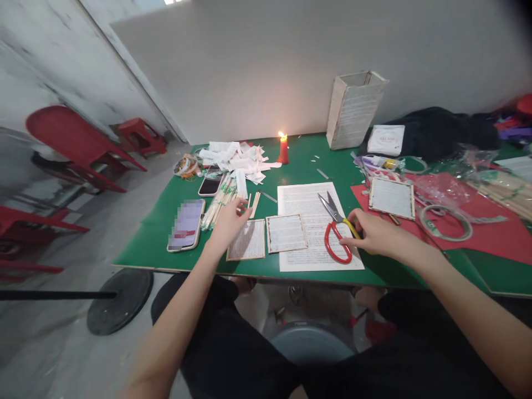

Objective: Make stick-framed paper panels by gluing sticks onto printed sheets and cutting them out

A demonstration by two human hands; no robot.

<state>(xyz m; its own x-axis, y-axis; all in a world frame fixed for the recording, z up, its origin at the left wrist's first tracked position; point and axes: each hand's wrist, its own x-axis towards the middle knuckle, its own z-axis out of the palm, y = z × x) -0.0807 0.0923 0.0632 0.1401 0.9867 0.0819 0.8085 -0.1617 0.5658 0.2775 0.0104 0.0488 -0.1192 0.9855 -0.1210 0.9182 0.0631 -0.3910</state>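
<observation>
My left hand (231,220) hovers over the green table (158,238), fingers pinched round a thin wooden stick (249,201) beside a bundle of sticks (220,202). Just below it lies a small stick-framed paper panel (247,240), with a second panel (286,233) to its right on a printed sheet (307,202). My right hand (372,233) rests on the sheet's right edge, fingers curled on the yellow handle of red-and-yellow scissors (336,227), whose blades lie open on the paper.
A lit red candle (283,148) stands at the back, beside torn white paper scraps (236,158). Two phones (187,224) (210,184) lie left. A tall paper-and-stick box (353,108), red sheet (477,221), a third panel (391,197) and tape rolls (444,221) fill the right. Red stools (75,144) stand left.
</observation>
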